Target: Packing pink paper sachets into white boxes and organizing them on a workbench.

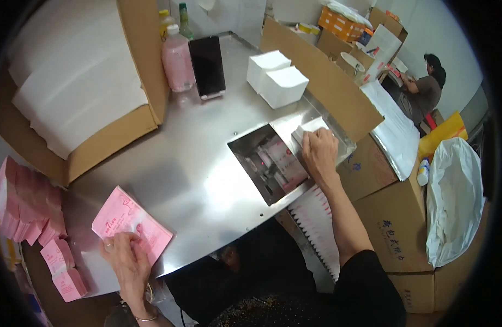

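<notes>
My left hand [125, 264] is at the table's near left, fingers curled onto a flat stack of pink printed paper packets [125, 210]. The fingertips press on the top packet near its lower edge. Beside the table's rectangular opening [262, 163], my right hand [322, 151] is closed around a small stack of folded white tissues [311, 127]. Its fingertips are partly hidden behind the knuckles. Inside the opening, a pink printed packet [283, 161] shows among metal parts. Two white tissue stacks [283, 86] stand side by side farther back.
An open carton [152, 117] of white paper stands at left, with bundled pink packets [30, 201] nearer me. A phone [208, 68] leans by a pink bottle [178, 60]. A cardboard flap [322, 76] edges the right side, with cartons [395, 234] beyond. A person [425, 90] sits far right.
</notes>
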Motion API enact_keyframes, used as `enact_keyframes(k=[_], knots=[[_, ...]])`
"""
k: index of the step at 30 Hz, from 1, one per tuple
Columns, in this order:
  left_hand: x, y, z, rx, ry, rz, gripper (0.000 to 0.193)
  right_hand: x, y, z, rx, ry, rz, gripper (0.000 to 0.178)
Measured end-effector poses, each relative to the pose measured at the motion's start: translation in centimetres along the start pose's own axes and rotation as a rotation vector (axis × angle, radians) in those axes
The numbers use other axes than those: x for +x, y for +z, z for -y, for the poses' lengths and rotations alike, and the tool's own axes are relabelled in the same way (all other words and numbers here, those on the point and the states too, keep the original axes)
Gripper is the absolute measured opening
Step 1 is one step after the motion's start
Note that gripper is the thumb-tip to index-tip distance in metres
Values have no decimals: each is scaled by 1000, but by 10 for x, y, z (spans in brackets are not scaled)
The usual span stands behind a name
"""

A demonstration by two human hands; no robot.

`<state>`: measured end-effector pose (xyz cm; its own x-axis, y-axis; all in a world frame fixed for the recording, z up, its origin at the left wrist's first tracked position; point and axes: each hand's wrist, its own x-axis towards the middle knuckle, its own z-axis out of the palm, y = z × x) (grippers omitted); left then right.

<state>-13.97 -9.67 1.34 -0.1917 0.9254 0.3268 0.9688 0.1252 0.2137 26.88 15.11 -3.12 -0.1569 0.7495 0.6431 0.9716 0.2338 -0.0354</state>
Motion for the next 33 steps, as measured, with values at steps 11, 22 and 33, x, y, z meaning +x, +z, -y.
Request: enact_keyframes(k=[11,22,33], knots=[[33,71,-135,-524,492,236,51,-11,-25,48,445,-276,5,38],[49,70,-135,-156,217,-59,76,-41,-49,170,533,-648,266,15],[45,57,-145,-39,176,171,55,-3,0,-5,-10,-55,-45,15]])
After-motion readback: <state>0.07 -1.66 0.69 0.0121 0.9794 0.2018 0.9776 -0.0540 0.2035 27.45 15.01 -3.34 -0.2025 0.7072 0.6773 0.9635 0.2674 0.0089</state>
